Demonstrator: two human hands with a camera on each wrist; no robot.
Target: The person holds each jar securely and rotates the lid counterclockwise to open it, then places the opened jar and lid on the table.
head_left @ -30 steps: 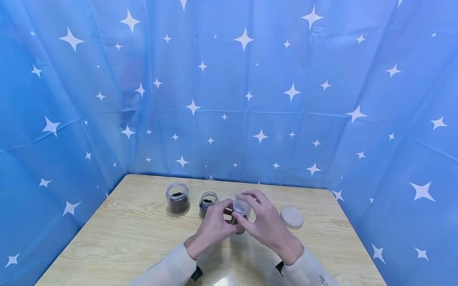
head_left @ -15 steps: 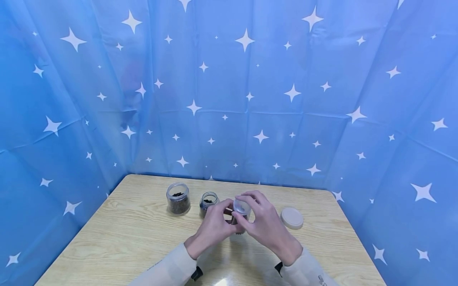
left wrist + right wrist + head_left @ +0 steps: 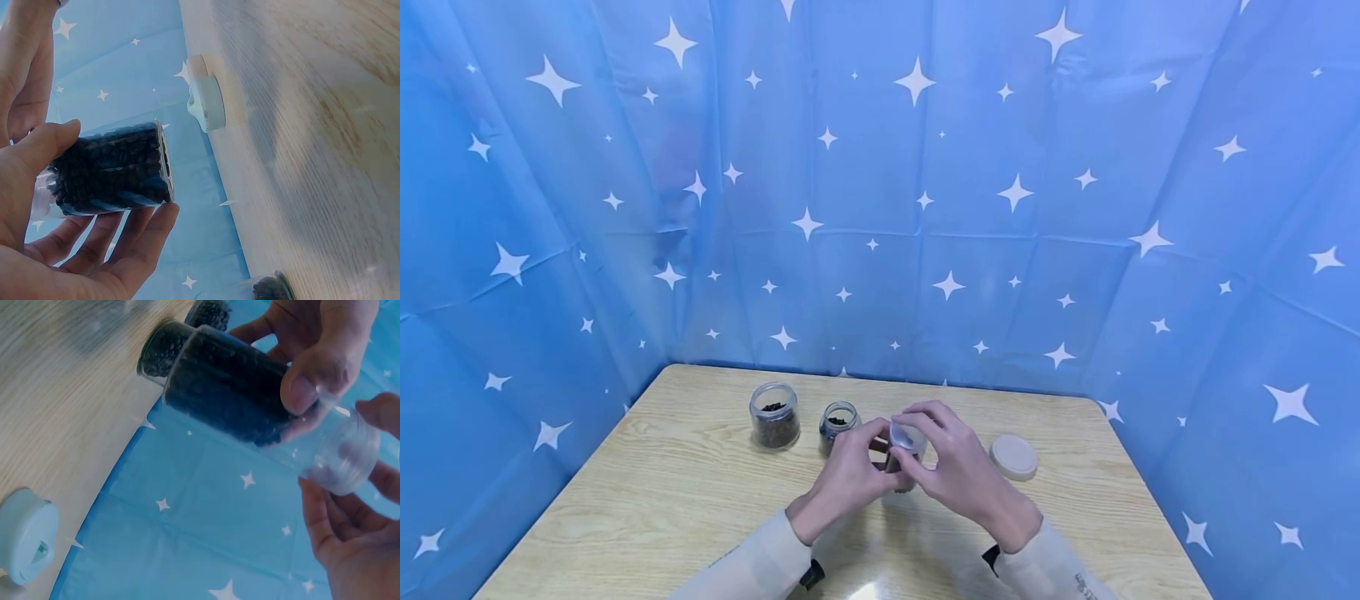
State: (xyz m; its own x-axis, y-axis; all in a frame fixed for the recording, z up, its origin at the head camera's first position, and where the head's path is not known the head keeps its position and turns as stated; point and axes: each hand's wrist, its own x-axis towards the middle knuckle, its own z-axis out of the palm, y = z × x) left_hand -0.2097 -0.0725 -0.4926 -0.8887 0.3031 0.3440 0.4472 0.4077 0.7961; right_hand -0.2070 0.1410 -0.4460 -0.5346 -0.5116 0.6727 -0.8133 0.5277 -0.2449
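Between both hands, off the table in the wrist views, is a clear jar [image 3: 225,387] partly filled with dark beans. My left hand [image 3: 844,477] grips its body, thumb on one side and fingers around the other [image 3: 115,169]. The fingers and thumb of my right hand [image 3: 961,468] are curled around the clear ridged mouth end of this jar. A whitish translucent patch shows at the mouth in the head view; I cannot tell whether it is a separate cover. A pale round lid [image 3: 1013,457] lies to the right of my right hand.
Two more uncovered glass jars of dark beans stand on the left: a wider jar [image 3: 774,423] and a smaller jar [image 3: 835,427] close to my left hand. The wooden table [image 3: 700,492] meets a blue star-patterned curtain [image 3: 880,167] behind and at both sides.
Both hands stay almost in place around the jar. The whitish patch at its mouth changes shape slightly under the right fingers, and the right wrist shifts a little to the right.
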